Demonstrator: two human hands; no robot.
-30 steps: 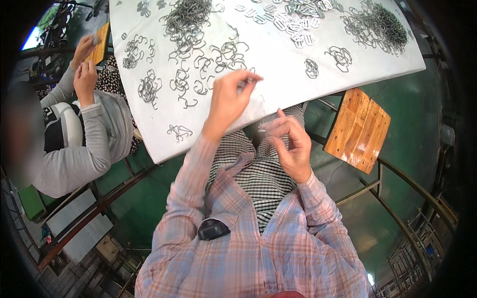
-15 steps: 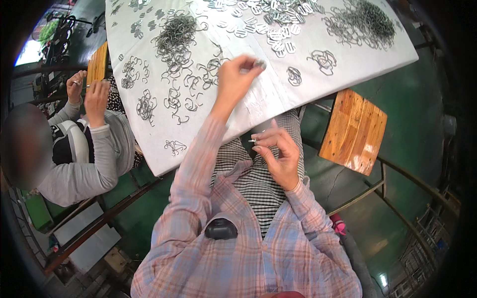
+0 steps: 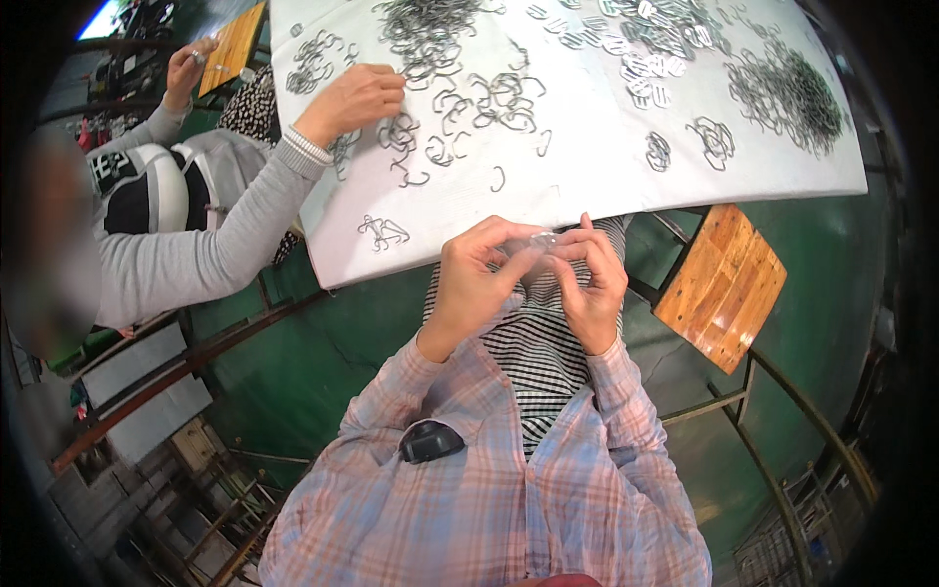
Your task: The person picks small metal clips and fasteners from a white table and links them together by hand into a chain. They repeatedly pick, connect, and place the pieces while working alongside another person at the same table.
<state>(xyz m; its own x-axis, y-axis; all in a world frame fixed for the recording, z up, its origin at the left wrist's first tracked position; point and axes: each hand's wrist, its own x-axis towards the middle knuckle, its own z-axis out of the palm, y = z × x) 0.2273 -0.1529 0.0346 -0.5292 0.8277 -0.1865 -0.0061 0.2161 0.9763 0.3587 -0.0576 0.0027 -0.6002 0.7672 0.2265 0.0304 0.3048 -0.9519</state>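
Just past the table's near edge, above my lap, my left hand (image 3: 477, 282) and my right hand (image 3: 591, 292) meet at the fingertips. Both pinch a small shiny metal piece (image 3: 544, 239); its exact shape is blurred and partly covered by fingers. The closest loose part on the white-covered table (image 3: 577, 181) is a single curved wire hook (image 3: 498, 179). Beyond it are scattered wire hooks (image 3: 504, 98) and a heap of dark hooks (image 3: 421, 24). Flat slotted metal buckles (image 3: 653, 67) lie further back, right of the middle.
At left, a co-worker's hand (image 3: 354, 100) reaches over hooks on the table; their other hand (image 3: 191, 67) is raised. On the right are small ring clusters (image 3: 711, 143), a large wire heap (image 3: 797, 98) and a wooden stool (image 3: 724, 287). A few hooks (image 3: 382, 233) lie near the left corner.
My left hand has come back from over the table to meet my right hand. The co-worker's near hand has reached onto the table. The view has shifted, so the table appears further right.
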